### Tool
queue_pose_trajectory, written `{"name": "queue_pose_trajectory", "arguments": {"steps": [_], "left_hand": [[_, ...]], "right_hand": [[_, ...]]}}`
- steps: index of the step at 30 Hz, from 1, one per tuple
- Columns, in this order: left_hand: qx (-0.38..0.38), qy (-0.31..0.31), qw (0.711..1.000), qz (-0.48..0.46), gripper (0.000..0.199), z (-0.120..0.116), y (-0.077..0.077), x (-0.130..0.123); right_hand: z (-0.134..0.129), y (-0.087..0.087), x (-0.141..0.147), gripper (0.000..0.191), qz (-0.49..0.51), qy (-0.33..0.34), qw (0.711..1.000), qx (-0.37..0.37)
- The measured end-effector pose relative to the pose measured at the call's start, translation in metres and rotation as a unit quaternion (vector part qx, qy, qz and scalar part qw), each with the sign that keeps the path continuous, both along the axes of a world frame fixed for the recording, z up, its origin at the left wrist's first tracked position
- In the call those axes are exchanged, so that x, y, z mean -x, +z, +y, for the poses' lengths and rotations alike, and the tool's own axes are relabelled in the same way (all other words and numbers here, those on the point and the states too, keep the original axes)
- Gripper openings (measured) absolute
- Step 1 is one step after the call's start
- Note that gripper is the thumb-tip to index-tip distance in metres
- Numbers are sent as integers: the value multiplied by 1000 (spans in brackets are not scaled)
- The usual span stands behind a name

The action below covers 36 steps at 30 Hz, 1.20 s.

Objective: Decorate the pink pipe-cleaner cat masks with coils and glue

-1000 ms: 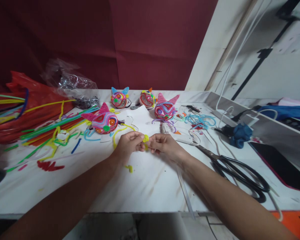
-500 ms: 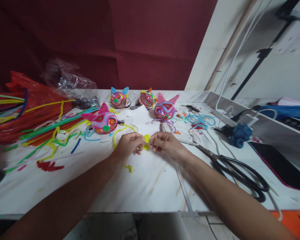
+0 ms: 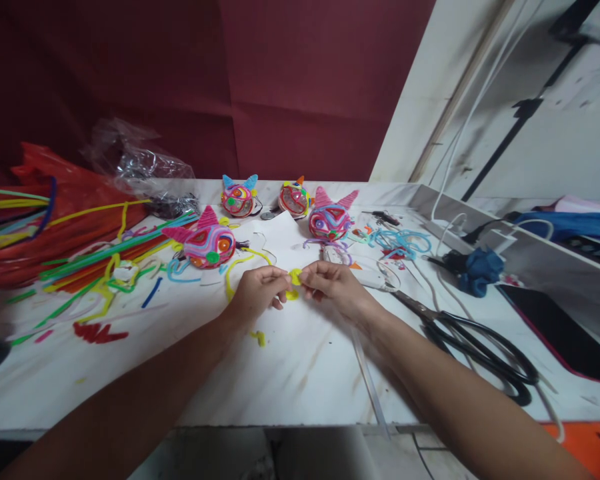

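Note:
Between my two hands is a small yellow fuzzy piece (image 3: pixel 295 276), pinched from both sides. My left hand (image 3: pixel 261 289) closes its fingertips on the piece's left edge, and my right hand (image 3: pixel 331 285) grips the right edge. Another bit of yellow (image 3: pixel 292 295) shows just below it. A yellow pipe cleaner (image 3: pixel 230 277) curves on the white table (image 3: pixel 280 393) beside my left hand, and a short yellow scrap (image 3: pixel 261 339) lies nearer the front. Behind my hands, a white sheet (image 3: pixel 283 239) lies near a pink-eared ball figure (image 3: pixel 330 220).
More ball figures stand behind: one pink (image 3: pixel 210 245), one blue-eared (image 3: pixel 238 199), one orange-tipped (image 3: pixel 294 199). Pipe cleaners (image 3: pixel 95 257) and a red bag (image 3: pixel 65 193) lie left. On the right are scissors (image 3: pixel 473 340), a glue gun (image 3: pixel 375 275), cables and a phone (image 3: pixel 560 327).
The yellow piece and my fingertips have shifted very slightly, with both hands still pinching it. Nothing else has visibly moved.

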<state>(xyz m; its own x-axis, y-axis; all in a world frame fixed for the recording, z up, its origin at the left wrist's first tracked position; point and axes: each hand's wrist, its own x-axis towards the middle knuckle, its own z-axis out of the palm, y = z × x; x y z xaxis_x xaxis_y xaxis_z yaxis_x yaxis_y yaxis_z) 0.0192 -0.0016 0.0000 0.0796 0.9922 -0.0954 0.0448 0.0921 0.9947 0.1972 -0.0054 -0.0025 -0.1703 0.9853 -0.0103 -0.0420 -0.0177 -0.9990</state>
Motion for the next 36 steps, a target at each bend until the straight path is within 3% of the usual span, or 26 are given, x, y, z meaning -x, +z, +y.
{"name": "queue_pose_trajectory", "arguments": {"steps": [22,29,36], "left_hand": [[-24,3,998,51,12,-3,3,-3],[-61,0,995,78,14,-3,-5,0],[-62,-19,994,87,13,-2,3,2]], "right_hand": [[3,-7,1,15,-104,-18,992,-67],[5,-11,-1,17,-124,-26,988,-90],[4,-11,1,27,-109,5,990,-93]]}}
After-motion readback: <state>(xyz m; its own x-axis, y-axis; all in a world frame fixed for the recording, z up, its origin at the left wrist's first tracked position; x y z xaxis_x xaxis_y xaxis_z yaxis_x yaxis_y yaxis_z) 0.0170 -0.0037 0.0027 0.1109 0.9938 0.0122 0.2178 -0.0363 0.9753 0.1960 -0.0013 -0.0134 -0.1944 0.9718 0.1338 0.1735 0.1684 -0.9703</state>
